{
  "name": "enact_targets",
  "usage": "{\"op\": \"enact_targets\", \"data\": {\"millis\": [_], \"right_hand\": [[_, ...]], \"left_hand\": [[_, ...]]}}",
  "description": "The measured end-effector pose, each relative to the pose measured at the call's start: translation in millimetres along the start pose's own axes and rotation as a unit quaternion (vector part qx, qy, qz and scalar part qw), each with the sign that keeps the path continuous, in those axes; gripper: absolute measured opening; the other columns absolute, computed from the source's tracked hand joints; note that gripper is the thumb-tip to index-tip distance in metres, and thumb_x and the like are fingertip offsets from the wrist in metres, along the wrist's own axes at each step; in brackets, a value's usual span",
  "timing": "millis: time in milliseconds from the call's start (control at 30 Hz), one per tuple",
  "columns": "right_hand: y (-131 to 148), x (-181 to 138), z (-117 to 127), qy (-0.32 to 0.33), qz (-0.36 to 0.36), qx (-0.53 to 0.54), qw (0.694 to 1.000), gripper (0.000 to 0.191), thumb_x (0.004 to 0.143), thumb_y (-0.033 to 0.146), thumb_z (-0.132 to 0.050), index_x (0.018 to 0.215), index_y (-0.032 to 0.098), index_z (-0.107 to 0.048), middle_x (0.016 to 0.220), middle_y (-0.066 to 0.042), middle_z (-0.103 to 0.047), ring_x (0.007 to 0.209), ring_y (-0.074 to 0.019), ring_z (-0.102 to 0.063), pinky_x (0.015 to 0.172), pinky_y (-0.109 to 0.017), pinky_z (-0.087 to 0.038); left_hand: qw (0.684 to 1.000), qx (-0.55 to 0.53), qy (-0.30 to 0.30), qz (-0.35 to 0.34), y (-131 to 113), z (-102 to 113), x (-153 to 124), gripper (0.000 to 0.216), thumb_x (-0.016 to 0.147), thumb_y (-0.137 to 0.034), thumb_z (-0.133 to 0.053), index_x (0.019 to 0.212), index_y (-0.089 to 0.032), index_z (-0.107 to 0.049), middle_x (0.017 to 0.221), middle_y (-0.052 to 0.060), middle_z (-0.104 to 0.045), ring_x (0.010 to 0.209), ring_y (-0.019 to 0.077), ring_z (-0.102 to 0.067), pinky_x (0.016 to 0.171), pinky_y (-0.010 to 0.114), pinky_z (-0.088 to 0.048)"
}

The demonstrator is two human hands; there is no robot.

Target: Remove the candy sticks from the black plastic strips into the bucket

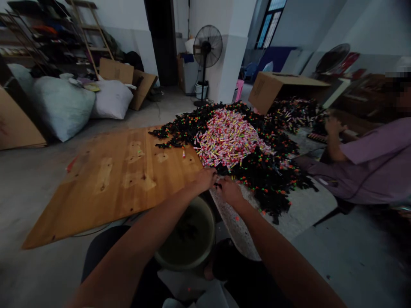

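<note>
Grey counter bears pink tubes and black pieces; beside them our left hand and right hand meet, fingers curled, on what we cannot tell.

And it's pink, white, red and yellow all through the small tubes! Black pieces flecked orange and green, honey-brown wooden board with dark knots, speckled grey tabletop, mauve shirt.

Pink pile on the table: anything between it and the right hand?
Yes: black pieces lie along the near edge of the pink pile, between it and the right hand.
</note>
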State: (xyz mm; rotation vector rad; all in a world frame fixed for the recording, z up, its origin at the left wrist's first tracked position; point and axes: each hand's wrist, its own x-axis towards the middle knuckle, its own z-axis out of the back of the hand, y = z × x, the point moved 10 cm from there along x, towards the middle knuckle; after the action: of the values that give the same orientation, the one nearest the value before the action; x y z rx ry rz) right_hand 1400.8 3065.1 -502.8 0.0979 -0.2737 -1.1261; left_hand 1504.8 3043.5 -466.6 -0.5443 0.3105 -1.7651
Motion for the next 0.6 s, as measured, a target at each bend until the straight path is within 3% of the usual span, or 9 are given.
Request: {"op": "enact_targets", "data": {"millis": [100,200,367,467,600], "right_hand": [[-11.9,-9.6,-4.2,0.021,-0.006,0.004,1.0,0.025,0.097,0.029,-0.053,0.107,0.02,-0.073,0.114,-0.012,-0.068,0.102,-0.0216,-0.066,0.087,-0.028,-0.045],[-28.9,-12.6,-3.7,0.042,-0.036,0.006,0.998,0.021,0.096,0.027,-0.054,0.101,0.018,-0.073,0.108,-0.012,-0.07,0.098,-0.0211,-0.066,0.084,-0.028,-0.044],[-33.6,-2.8,9.2,0.026,-0.046,0.025,0.998,0.025,0.097,0.023,-0.05,0.108,0.019,-0.072,0.111,-0.011,-0.07,0.098,-0.0212,-0.067,0.085,-0.028,-0.044],[-24.5,3.2,13.7,0.006,-0.035,0.039,0.999,0.032,0.096,0.018,-0.048,0.12,0.02,-0.069,0.119,-0.011,-0.068,0.106,-0.0209,-0.065,0.09,-0.028,-0.043],[-8.0,12.7,4.9,0.029,-0.016,0.027,0.999,0.041,0.097,0.018,-0.045,0.133,0.026,-0.064,0.126,-0.01,-0.064,0.106,-0.0216,-0.065,0.089,-0.029,-0.045]], "left_hand": [[1.0,0.012,0.007,0.003,0.4,-17.7,28.6,0.022,0.085,-0.023,-0.067,0.103,-0.012,-0.072,0.111,0.019,-0.068,0.11,0.0349,-0.063,0.102,0.045,-0.045],[1.0,0.021,0.021,0.002,6.4,-27.7,35.5,0.03,0.081,-0.025,-0.073,0.108,-0.011,-0.07,0.112,0.021,-0.068,0.113,0.0391,-0.061,0.103,0.049,-0.043],[0.999,0.032,0.033,-0.029,14.8,-26.0,22.1,0.045,0.086,-0.031,-0.069,0.128,-0.015,-0.062,0.121,0.019,-0.066,0.114,0.034,-0.061,0.103,0.045,-0.045],[0.995,0.069,0.028,-0.064,11.3,-22.9,12.4,0.049,0.084,-0.024,-0.068,0.131,-0.013,-0.058,0.127,0.021,-0.062,0.121,0.034,-0.057,0.106,0.045,-0.044],[0.994,0.095,0.043,-0.033,13.4,-23.8,2.7,0.046,0.088,-0.021,-0.06,0.133,-0.014,-0.056,0.119,0.019,-0.066,0.113,0.0326,-0.063,0.1,0.044,-0.048]]}}
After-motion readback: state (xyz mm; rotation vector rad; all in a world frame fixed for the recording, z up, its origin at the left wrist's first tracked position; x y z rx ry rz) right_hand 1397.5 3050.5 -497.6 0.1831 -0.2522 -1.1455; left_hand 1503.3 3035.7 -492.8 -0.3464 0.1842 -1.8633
